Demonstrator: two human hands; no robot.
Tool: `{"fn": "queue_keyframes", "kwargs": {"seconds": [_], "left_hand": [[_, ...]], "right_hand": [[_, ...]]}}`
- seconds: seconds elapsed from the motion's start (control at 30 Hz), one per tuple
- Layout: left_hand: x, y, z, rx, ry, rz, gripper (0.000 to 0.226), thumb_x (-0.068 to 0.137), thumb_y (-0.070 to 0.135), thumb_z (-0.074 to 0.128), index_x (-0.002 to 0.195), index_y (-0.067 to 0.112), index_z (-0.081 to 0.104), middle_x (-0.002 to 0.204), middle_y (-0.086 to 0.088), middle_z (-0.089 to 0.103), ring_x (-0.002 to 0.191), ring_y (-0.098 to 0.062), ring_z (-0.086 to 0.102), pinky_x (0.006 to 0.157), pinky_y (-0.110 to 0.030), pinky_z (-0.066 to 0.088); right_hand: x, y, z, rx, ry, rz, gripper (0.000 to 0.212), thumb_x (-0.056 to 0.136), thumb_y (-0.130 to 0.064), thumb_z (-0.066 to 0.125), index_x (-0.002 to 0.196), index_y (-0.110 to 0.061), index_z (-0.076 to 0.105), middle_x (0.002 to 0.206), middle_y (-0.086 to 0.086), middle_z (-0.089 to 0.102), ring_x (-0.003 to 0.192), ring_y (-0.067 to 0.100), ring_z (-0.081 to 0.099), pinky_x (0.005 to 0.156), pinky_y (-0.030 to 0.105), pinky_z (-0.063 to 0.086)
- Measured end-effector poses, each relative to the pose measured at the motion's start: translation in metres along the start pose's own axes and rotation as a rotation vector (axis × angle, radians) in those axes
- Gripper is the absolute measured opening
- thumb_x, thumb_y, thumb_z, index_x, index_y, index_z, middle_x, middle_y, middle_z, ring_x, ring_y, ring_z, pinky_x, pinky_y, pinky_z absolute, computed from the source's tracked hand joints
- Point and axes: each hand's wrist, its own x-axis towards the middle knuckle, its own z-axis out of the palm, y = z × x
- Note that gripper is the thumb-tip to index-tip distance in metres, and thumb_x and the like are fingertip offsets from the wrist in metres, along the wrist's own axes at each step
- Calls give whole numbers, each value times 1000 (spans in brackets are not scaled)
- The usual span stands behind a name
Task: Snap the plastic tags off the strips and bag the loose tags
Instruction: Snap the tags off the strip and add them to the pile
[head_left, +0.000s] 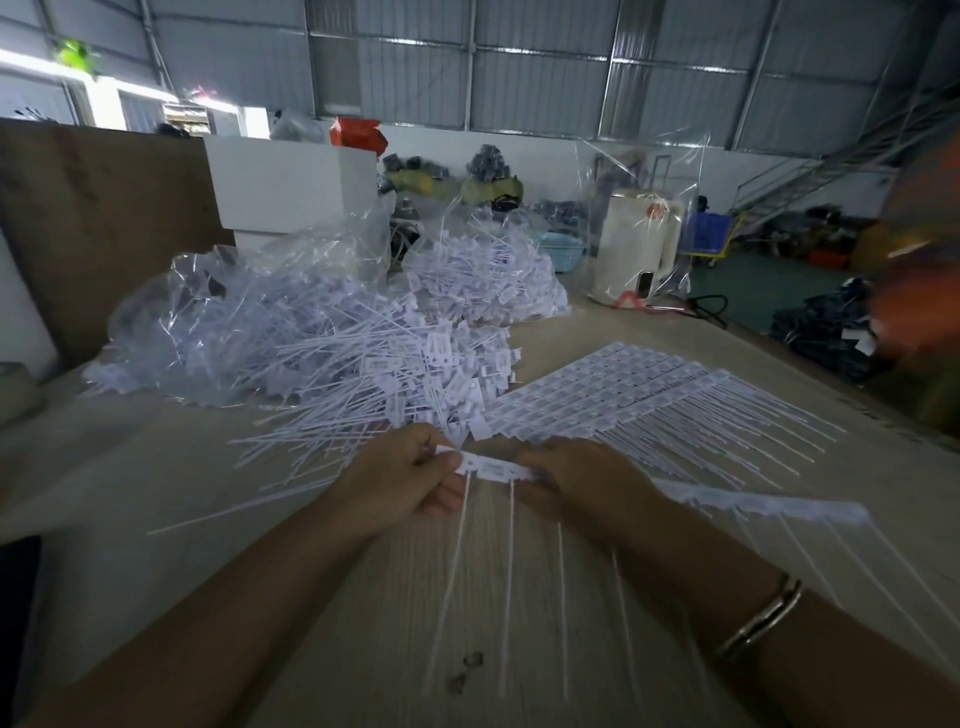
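So the strip sits between both hands just above the desk, long axis running left-right and trailing off past the right hand, with its thin tails hanging down toward the person. It's white plastic, little rectangular tag heads joined side by side, each with a long skinny tail. The left hand pinches the end tag with curled fingers, and the right hand is curled round the strip next to it (bracelet on that wrist). More strips lie fanned out flat behind. The clear bag at the back left is stuffed with loose tags, which spill out onto the desk
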Motion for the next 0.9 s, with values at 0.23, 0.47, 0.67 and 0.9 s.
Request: {"fn": "queue_keyframes", "kwargs": {"seconds": [0.23, 0.47, 0.67, 0.9], "left_hand": [[-5, 2, 3, -30, -49, -38, 12, 93, 12, 55, 82, 7, 57, 69, -5, 73, 57, -14, 68, 46, -19, 48], [-8, 2, -4, -115, -36, -75, 14, 93, 10, 52, 83, 5, 61, 65, -9, 66, 49, -12, 57, 45, -19, 43], [-13, -1, -10, -158, -54, -70, 14, 94, 12, 50, 84, 7, 58, 66, -10, 70, 49, -10, 59, 43, -17, 44], [-15, -3, -4, -145, -87, 170, 6, 92, 0, 50, 86, 2, 51, 76, -7, 73, 64, -11, 67, 56, -18, 51]], "right_hand": [[-7, -1, -12, -9, 38, -3, 37, 91, -49, 46, 122, -30, 55, 106, -1, 55, 98, 18, 54, 70, 26, 31], [-11, -30, -22, 89, 124, -112, 30, 85, -50, 56, 106, -31, 47, 88, -14, 43, 77, 10, 44, 64, 27, 30], [-8, -26, 5, -4, 242, -218, 32, 89, -44, 51, 114, -26, 56, 103, -4, 67, 84, 18, 63, 62, 27, 42], [-10, -21, 3, 311, 388, -189, 4, 92, -31, 50, 97, -31, 51, 55, -19, 57, 49, -4, 51, 53, 22, 38]]}}
